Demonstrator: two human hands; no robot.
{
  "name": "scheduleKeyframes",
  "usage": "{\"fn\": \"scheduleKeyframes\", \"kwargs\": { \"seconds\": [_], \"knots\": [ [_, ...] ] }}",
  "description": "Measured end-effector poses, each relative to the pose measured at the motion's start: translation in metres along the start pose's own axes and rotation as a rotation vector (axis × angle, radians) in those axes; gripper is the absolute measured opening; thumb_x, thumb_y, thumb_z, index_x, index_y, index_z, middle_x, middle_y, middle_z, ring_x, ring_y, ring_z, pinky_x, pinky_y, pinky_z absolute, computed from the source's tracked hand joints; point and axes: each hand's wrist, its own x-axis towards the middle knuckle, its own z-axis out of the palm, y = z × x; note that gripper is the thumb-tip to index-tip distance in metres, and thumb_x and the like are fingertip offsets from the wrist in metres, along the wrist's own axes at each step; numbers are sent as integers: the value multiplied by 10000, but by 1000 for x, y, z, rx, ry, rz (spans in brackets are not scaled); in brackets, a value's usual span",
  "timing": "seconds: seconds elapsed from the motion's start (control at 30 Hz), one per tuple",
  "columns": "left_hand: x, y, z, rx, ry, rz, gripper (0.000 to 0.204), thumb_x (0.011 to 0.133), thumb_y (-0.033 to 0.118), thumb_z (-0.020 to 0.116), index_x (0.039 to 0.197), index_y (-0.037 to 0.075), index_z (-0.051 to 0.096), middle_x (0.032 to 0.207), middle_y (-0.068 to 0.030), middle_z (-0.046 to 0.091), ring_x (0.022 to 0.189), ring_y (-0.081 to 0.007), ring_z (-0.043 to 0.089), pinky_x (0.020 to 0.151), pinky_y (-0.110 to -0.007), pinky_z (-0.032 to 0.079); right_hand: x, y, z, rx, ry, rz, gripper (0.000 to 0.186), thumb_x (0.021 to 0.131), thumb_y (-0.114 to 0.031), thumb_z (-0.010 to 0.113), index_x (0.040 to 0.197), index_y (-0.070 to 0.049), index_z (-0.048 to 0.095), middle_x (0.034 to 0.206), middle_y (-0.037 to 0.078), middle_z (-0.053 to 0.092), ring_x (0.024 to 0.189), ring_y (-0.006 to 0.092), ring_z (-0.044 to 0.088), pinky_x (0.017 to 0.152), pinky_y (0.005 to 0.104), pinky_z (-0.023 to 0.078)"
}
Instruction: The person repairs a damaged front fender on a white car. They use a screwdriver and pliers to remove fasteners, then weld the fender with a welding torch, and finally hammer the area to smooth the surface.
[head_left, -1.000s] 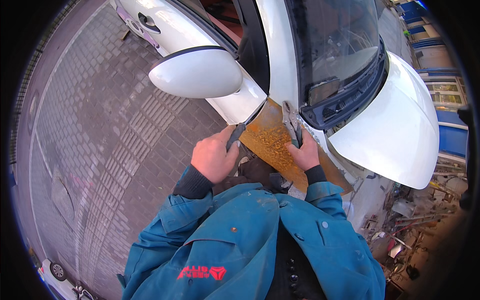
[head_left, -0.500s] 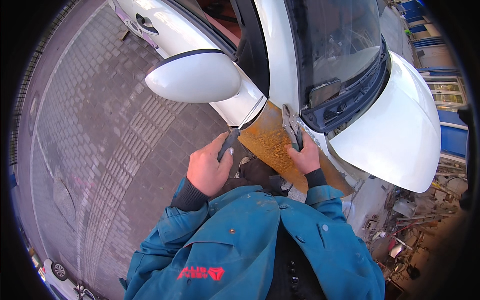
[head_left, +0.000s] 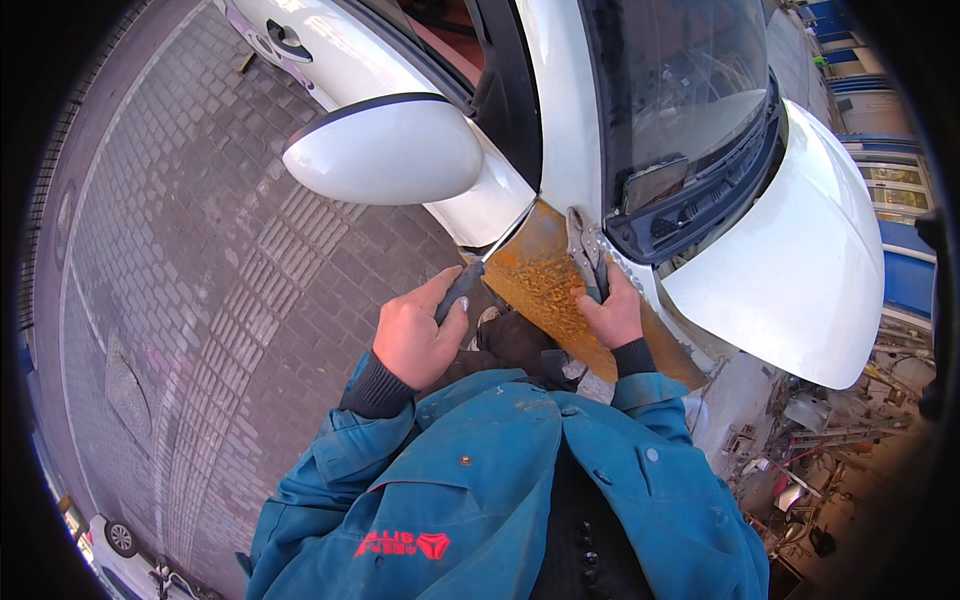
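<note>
the left hand point(head_left: 418, 330) has its fingers wrapped around the dark handle of what looks like a screwdriver point(head_left: 460, 292), the thumb pressed along it. the thin metal shaft points up and to the right, along the gap between the white door point(head_left: 480, 202) and the rusty panel point(head_left: 540, 275); whether its tip touches metal is too small to tell. the right hand point(head_left: 612, 308) is closed around the handles of a pair of pliers point(head_left: 582, 240), which lie over the panel's upper right part with their head upward. what the jaws bite on, if anything, i cannot tell. the panel sits between the door and the windshield point(head_left: 690, 110) base, just in front of the person's blue jacket point(head_left: 440, 470). a white mirror point(head_left: 385, 150) juts out above the left hand, over grey paving point(head_left: 210, 190).
</note>
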Motion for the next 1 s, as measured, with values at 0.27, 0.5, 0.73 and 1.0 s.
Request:
{"fn": "scheduleKeyframes", "kwargs": {
  "seconds": [0.27,0.5,0.73,1.0],
  "knots": [
    [0,4,-1,1,2,-7,415,986,127,714,1375,-19,729,1022,-294,785,904,-444,795,813,-465,630,0,1,-1,-38,-1,-23,522,860,-252,852,1260,29,669,1039,277,763,988,477,743,873,510,584],
    [2,4,2,0,10,44,429,976,117,726,1379,-29,721,1025,-290,782,894,-450,788,804,-466,632,-1,-2,-2,-14,-13,3,523,863,-250,854,1268,27,672,1042,271,766,1001,467,745,888,507,585],
    [17,-4,-17,93,-127,163,484,943,92,737,1405,-46,696,1042,-290,779,852,-462,764,768,-493,624,0,-5,-4,-35,-29,1,526,862,-226,848,1285,31,671,1054,265,779,986,448,765,877,492,598],
    [49,5,-39,56,-222,169,466,932,48,695,1384,-64,699,1002,-299,770,841,-448,769,776,-467,621,0,-10,-7,152,-91,32,533,852,-131,784,1350,18,664,1037,173,838,962,305,830,886,421,630]
  ]
}}
